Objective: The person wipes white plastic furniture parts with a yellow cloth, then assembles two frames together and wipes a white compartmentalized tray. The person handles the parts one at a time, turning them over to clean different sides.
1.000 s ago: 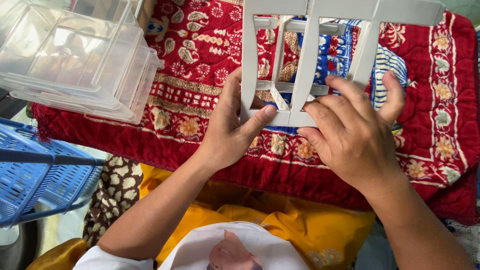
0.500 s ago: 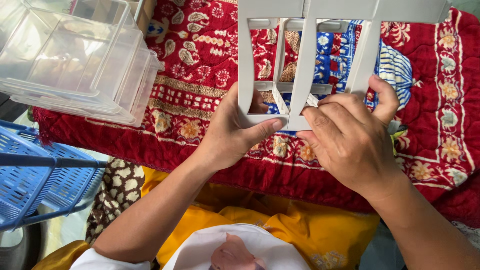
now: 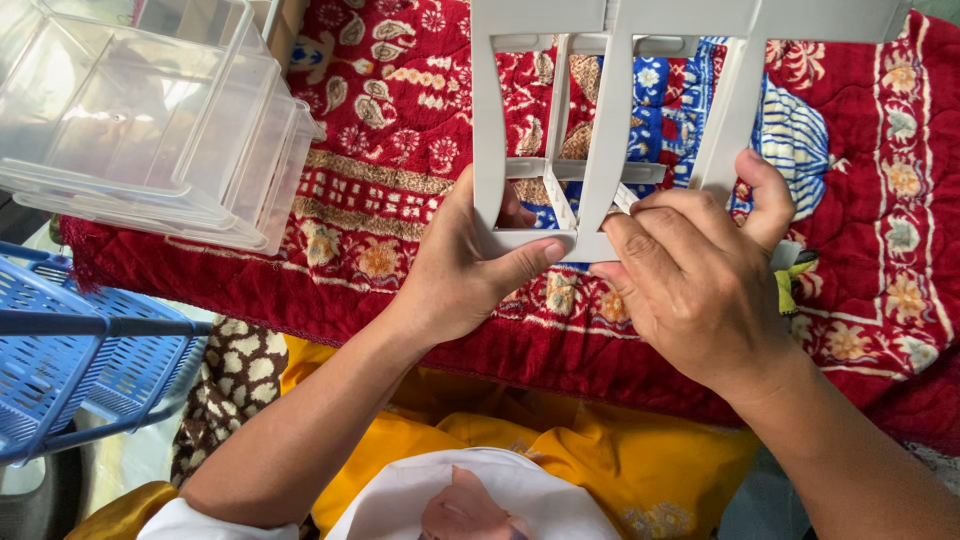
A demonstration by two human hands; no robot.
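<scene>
A grey plastic frame with long slanted bars and cross rails is held over a red patterned quilt. My left hand grips the frame's near left corner, thumb pressed along the bottom rail. My right hand clasps the near right part, fingers curled over the bottom rail and the thumb against a slanted bar. A small white piece sits between the bars, just above my fingers; what it is stays unclear.
Stacked clear plastic drawers rest on the quilt at the upper left. A blue slatted plastic basket stands below the quilt's edge at left. Yellow cloth covers my lap. A yellow-green scrap lies by my right hand.
The frame has shifted slightly up and away in view. My right hand's fingers have slid along the bottom rail and my thumb has moved onto the slanted bar; my left hand keeps its grip.
</scene>
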